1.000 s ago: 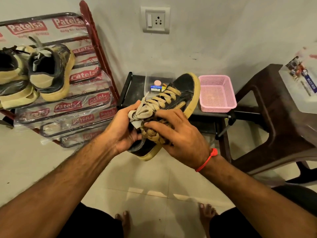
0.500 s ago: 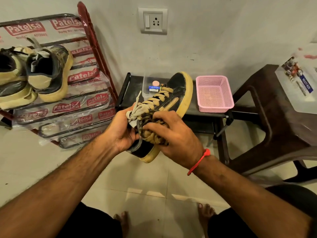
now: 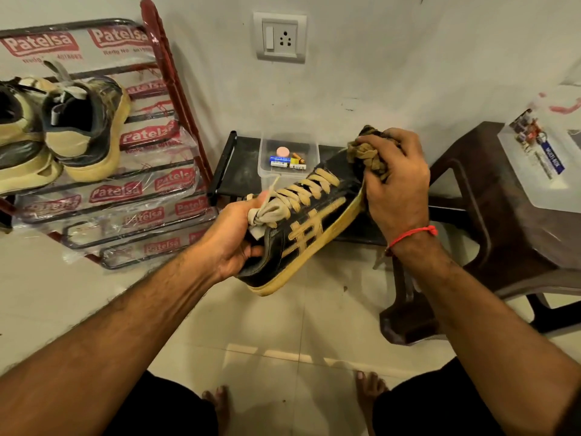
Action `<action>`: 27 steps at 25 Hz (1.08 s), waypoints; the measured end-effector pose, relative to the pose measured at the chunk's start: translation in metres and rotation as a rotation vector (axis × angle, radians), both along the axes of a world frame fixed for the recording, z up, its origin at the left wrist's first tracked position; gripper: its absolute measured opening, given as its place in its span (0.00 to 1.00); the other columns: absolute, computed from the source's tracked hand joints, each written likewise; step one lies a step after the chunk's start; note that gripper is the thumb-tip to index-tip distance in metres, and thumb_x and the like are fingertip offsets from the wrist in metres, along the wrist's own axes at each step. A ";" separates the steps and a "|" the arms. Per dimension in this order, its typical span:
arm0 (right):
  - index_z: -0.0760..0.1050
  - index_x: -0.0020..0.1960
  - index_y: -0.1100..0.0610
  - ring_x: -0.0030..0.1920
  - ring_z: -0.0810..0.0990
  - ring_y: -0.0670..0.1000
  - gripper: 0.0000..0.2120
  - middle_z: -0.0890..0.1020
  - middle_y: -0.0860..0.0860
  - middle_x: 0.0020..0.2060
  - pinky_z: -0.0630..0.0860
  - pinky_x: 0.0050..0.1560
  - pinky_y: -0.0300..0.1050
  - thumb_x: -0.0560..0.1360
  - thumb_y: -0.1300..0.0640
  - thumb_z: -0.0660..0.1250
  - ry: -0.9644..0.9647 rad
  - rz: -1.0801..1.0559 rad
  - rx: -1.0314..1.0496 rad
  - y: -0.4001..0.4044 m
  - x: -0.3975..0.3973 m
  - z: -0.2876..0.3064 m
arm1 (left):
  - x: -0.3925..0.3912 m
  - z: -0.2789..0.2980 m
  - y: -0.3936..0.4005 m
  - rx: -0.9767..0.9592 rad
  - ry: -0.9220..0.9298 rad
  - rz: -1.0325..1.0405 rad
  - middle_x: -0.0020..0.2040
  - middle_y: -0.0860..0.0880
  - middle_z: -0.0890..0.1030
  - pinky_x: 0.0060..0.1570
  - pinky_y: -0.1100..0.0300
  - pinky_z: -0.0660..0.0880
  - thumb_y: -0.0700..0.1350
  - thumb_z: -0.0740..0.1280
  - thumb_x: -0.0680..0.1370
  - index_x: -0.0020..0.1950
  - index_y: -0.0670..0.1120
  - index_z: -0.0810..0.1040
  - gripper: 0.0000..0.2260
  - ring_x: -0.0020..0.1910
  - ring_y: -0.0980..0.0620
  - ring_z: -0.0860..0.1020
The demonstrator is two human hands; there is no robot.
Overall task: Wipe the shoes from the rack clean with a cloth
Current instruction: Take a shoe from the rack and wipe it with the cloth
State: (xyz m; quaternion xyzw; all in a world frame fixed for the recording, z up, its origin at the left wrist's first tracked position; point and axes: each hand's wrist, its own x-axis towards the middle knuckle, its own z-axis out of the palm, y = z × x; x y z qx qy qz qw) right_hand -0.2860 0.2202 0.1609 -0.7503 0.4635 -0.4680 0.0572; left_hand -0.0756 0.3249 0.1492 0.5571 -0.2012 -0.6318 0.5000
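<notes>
A black sneaker (image 3: 301, 237) with tan stripes, tan laces and a yellowed sole is held up in mid-air, toe pointing away to the right. My left hand (image 3: 234, 239) grips its heel and tongue end. My right hand (image 3: 394, 188) clutches a bunched brown cloth (image 3: 366, 154) against the toe. On the red shoe rack (image 3: 163, 73) at the left sit two more dark sneakers (image 3: 78, 127) with yellowed soles.
A low black stand (image 3: 239, 171) by the wall carries a clear box of small items (image 3: 287, 157). A brown plastic stool (image 3: 503, 215) on the right holds a clear lidded box (image 3: 547, 152). A wall socket (image 3: 279, 37) is above. My bare feet are on the tiled floor.
My right hand with the cloth has slid from the shoe's side near the laces up to the toe. The shoe has turned so its striped side faces me.
</notes>
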 end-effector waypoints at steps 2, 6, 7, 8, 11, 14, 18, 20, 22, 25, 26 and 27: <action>0.81 0.60 0.58 0.60 0.75 0.58 0.18 0.77 0.59 0.60 0.68 0.63 0.39 0.71 0.68 0.70 0.120 0.052 0.024 0.000 -0.003 -0.003 | -0.005 -0.003 0.001 0.004 -0.063 -0.009 0.48 0.42 0.87 0.45 0.47 0.84 0.51 0.62 0.85 0.54 0.44 0.85 0.15 0.44 0.46 0.86; 0.82 0.55 0.57 0.58 0.74 0.60 0.15 0.79 0.56 0.57 0.70 0.60 0.47 0.70 0.68 0.72 0.204 0.226 0.188 0.025 0.016 -0.026 | 0.007 0.000 -0.003 -0.051 -0.156 0.036 0.47 0.41 0.84 0.41 0.54 0.75 0.53 0.63 0.84 0.50 0.46 0.87 0.16 0.42 0.42 0.80; 0.82 0.53 0.56 0.57 0.75 0.58 0.14 0.79 0.54 0.55 0.73 0.60 0.49 0.70 0.68 0.72 0.149 0.223 0.226 0.026 0.018 -0.027 | 0.011 -0.002 -0.003 -0.058 -0.177 0.040 0.43 0.42 0.83 0.36 0.57 0.70 0.53 0.63 0.84 0.47 0.47 0.88 0.16 0.38 0.44 0.77; 0.81 0.52 0.56 0.56 0.76 0.57 0.13 0.79 0.53 0.54 0.75 0.59 0.51 0.70 0.67 0.71 0.109 0.215 0.247 0.027 0.020 -0.027 | 0.013 -0.004 -0.002 -0.062 -0.200 0.049 0.40 0.43 0.81 0.32 0.59 0.66 0.53 0.63 0.84 0.45 0.47 0.87 0.17 0.34 0.47 0.75; 0.80 0.52 0.56 0.54 0.75 0.50 0.11 0.76 0.52 0.52 0.76 0.59 0.47 0.71 0.64 0.70 0.037 0.272 0.289 0.048 0.031 -0.031 | 0.012 -0.002 -0.002 -0.032 -0.130 0.127 0.40 0.44 0.83 0.26 0.61 0.73 0.52 0.61 0.85 0.51 0.46 0.85 0.16 0.32 0.49 0.79; 0.79 0.58 0.58 0.57 0.74 0.48 0.17 0.72 0.54 0.56 0.73 0.63 0.37 0.70 0.64 0.70 -0.001 0.449 0.314 0.093 0.053 -0.033 | 0.019 0.004 -0.011 -0.067 0.231 0.202 0.59 0.42 0.84 0.51 0.51 0.84 0.51 0.61 0.84 0.69 0.43 0.79 0.18 0.53 0.46 0.84; 0.80 0.61 0.59 0.64 0.74 0.53 0.16 0.73 0.58 0.60 0.71 0.68 0.43 0.73 0.64 0.68 -0.087 0.431 0.163 0.082 0.049 -0.025 | 0.027 0.015 -0.007 -0.122 0.345 -0.060 0.65 0.44 0.81 0.67 0.54 0.74 0.66 0.57 0.82 0.69 0.45 0.79 0.29 0.63 0.46 0.80; 0.80 0.61 0.59 0.64 0.74 0.53 0.18 0.74 0.58 0.60 0.72 0.68 0.45 0.73 0.67 0.68 -0.122 0.393 0.168 0.075 0.048 -0.026 | 0.029 0.023 -0.003 -0.158 0.297 -0.212 0.67 0.41 0.80 0.67 0.51 0.76 0.72 0.54 0.77 0.73 0.45 0.76 0.38 0.67 0.45 0.78; 0.79 0.61 0.60 0.62 0.75 0.52 0.18 0.75 0.58 0.59 0.73 0.67 0.45 0.72 0.68 0.66 -0.146 0.381 0.190 0.073 0.048 -0.030 | 0.027 0.029 0.000 -0.168 0.163 -0.288 0.65 0.41 0.81 0.58 0.52 0.80 0.70 0.58 0.76 0.74 0.47 0.74 0.36 0.65 0.44 0.80; 0.74 0.64 0.61 0.61 0.78 0.52 0.21 0.78 0.56 0.58 0.76 0.64 0.51 0.72 0.70 0.66 -0.260 0.390 0.279 0.064 0.045 -0.029 | 0.023 0.029 0.004 -0.228 -0.175 -0.360 0.60 0.47 0.85 0.50 0.55 0.82 0.53 0.66 0.76 0.69 0.50 0.75 0.21 0.60 0.48 0.83; 0.73 0.65 0.60 0.61 0.78 0.52 0.22 0.79 0.55 0.59 0.77 0.64 0.53 0.72 0.69 0.66 -0.316 0.398 0.323 0.061 0.044 -0.028 | 0.020 0.027 0.004 -0.268 -0.288 -0.365 0.56 0.49 0.86 0.46 0.58 0.82 0.52 0.67 0.76 0.65 0.49 0.77 0.18 0.57 0.50 0.84; 0.72 0.67 0.60 0.62 0.78 0.51 0.22 0.79 0.55 0.60 0.77 0.64 0.54 0.73 0.68 0.67 -0.357 0.407 0.353 0.059 0.044 -0.028 | 0.018 0.025 0.004 -0.310 -0.391 -0.355 0.50 0.52 0.87 0.41 0.62 0.81 0.52 0.67 0.77 0.60 0.48 0.78 0.14 0.52 0.53 0.85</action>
